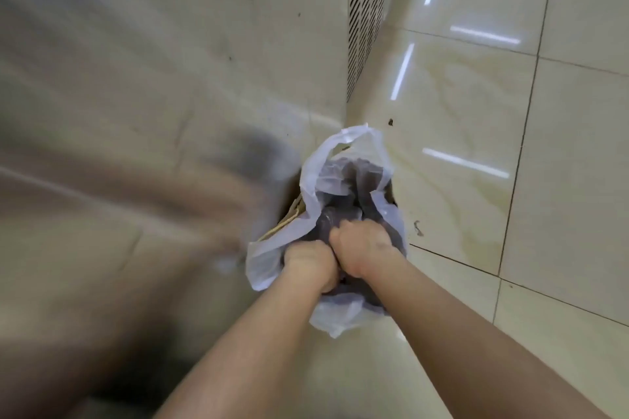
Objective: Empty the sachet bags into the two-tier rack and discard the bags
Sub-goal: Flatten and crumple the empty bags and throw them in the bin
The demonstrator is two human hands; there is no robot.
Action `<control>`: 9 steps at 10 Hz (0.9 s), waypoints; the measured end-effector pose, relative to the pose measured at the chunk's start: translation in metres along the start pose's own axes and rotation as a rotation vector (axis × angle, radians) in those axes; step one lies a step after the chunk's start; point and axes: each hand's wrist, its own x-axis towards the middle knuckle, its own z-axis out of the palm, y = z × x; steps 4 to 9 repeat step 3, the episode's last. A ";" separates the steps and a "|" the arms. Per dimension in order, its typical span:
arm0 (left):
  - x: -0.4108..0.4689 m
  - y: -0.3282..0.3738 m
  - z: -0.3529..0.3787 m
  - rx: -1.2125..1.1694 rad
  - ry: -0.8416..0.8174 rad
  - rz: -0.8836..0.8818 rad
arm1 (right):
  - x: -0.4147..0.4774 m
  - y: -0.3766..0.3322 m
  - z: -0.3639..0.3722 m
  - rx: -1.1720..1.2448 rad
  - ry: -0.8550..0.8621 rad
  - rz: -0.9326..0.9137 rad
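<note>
Your left hand (308, 269) is balled up, its fingers curled down into the crumpled dark bags (340, 214) inside the white bin liner (315, 177). Touching it, your right hand (360, 248) clutches the same wad, beside the glossy floor tiles (476, 95).

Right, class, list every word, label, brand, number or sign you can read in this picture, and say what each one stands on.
There is no readable text anywhere in this view.
White plastic bag: no print shows.
Dark crumpled plastic, gripped by the left hand and right hand: no lettering visible.
Slotted grille: slots only.
Floor tiles: only light reflections and specks.
The left side is motion-blurred; nothing legible there.
</note>
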 end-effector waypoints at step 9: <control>-0.160 -0.017 -0.094 -0.322 0.699 0.013 | -0.140 0.007 -0.125 0.358 0.604 0.013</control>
